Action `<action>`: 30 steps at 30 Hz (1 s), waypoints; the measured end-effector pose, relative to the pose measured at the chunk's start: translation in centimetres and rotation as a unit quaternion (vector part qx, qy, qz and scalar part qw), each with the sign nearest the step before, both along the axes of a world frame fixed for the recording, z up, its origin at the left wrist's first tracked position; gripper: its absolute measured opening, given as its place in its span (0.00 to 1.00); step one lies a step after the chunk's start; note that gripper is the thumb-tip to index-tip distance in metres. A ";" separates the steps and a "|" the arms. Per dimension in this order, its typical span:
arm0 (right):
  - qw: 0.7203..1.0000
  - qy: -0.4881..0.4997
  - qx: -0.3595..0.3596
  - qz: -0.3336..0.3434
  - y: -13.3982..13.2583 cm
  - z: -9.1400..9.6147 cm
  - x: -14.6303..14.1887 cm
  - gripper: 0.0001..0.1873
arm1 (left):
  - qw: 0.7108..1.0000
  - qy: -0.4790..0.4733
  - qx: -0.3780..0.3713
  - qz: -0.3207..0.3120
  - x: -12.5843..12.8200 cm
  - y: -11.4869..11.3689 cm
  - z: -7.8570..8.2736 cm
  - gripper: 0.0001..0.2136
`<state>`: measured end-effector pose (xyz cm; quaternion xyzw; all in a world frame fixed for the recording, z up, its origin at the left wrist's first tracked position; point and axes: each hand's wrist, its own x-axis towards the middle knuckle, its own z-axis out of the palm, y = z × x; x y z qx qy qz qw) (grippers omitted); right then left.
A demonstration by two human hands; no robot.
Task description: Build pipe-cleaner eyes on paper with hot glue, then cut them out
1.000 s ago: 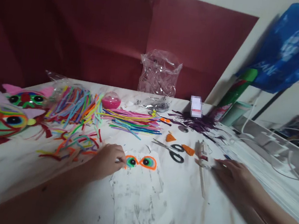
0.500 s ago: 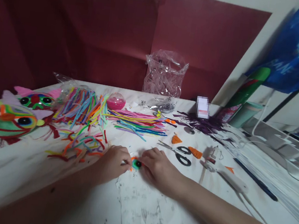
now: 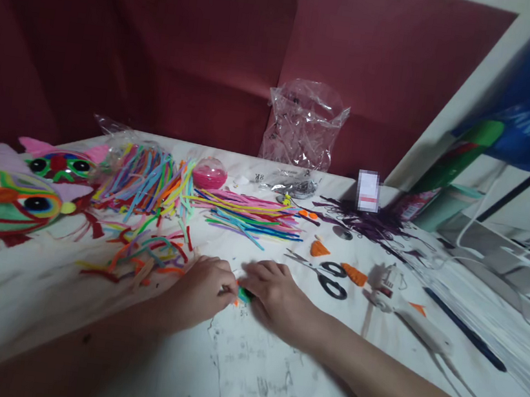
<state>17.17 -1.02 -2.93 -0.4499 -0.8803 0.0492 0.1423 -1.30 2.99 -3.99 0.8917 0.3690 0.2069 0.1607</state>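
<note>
Between my hands, low over the table, is a small round eye piece (image 3: 244,295) of coiled green, blue and orange pipe cleaner. My left hand (image 3: 209,287) pinches its left edge. From the right, my right hand (image 3: 276,294) grips it with closed fingers that cover most of it, its black centre included. Under the hands lies a sheet of paper (image 3: 252,366) with handwriting. Scissors (image 3: 321,274) with black handles rest just right of my right hand. Orange felt-like pieces (image 3: 354,275) lie beside them.
A white glue gun (image 3: 409,312) and a dark pen-like stick (image 3: 465,329) lie to the right. Loose pipe cleaners (image 3: 144,257) and bundled ones (image 3: 248,212) spread left and behind. Two decorated masks (image 3: 6,216) sit far left. Purple shreds (image 3: 369,220) lie at the back.
My right hand has shifted slightly left over the eye piece, so its black centre is now hidden. The view has turned a little, moving the right-hand objects rightward in the picture.
</note>
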 end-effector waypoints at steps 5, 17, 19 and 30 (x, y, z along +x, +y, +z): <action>0.986 0.154 0.051 -0.036 0.8 1.3 2.1 0.23 | 1.000 -0.002 -0.010 -0.006 0.0 0.1 -0.1 0.07; 0.972 0.181 0.063 -0.137 1.8 2.9 5.7 0.14 | 0.999 -0.029 -0.014 0.014 -0.9 0.5 0.5 0.09; 0.970 0.177 0.072 -0.148 1.8 3.2 5.9 0.13 | 0.999 -0.037 -0.005 0.015 -1.2 0.6 0.3 0.08; 0.957 0.201 0.064 -0.198 2.3 3.9 6.6 0.11 | 0.995 -0.056 0.074 -0.044 -0.9 0.7 -0.8 0.10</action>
